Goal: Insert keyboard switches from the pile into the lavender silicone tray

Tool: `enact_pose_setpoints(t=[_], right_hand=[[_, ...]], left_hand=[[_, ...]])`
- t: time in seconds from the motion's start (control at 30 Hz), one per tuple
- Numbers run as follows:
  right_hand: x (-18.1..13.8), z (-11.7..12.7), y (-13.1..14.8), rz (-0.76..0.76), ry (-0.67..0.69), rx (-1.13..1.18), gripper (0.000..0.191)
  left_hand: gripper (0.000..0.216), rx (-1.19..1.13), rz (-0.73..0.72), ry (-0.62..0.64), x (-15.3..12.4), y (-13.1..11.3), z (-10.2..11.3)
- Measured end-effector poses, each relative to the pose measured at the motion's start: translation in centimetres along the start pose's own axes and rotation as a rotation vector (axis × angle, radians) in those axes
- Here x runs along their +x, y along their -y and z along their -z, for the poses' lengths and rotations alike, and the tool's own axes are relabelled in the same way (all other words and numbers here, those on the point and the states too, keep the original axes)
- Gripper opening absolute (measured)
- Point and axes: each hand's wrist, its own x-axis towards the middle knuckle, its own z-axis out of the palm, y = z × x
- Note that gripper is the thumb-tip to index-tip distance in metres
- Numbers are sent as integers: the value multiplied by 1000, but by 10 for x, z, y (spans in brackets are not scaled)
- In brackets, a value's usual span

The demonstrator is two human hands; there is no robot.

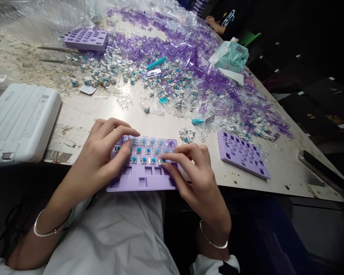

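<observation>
A purple keyboard plate (pixel 145 177) lies at the table's near edge, its far rows filled with blue-stemmed switches (pixel 145 150) and its near rows still bare holes. My left hand (pixel 103 156) rests on the plate's left end, fingers curled over the top and thumb pressing among the switches. My right hand (pixel 193 172) sits at the plate's right side, its fingertips pinched on a switch (pixel 162 160) in the lower filled row.
Loose switches (pixel 186 134) and a big heap of clear and purple plastic parts (pixel 189 72) cover the table. A second purple plate (pixel 242 153) lies right, a third (pixel 86 38) far left. A white device (pixel 20 120), a black phone (pixel 326 172), another person's hand (pixel 215 23).
</observation>
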Motion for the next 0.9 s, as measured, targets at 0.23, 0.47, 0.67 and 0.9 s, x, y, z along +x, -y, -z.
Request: enact_pose_setpoints(t=[0.23,0.47,0.67,0.9], right_hand=[[-1,-1,0,-97,-35,34,10],[2,5,-2,-40,11,13,12],[2,3,-2,-50,8,28,12],[5,4,0,6,18,-109,11]], left_hand=[[20,-27,-11,16,1,0,0],[19,-26,-10,14,0,-2,0],[19,-12,-10,12,1,-1,0],[18,-23,0,22,0,-1,0]])
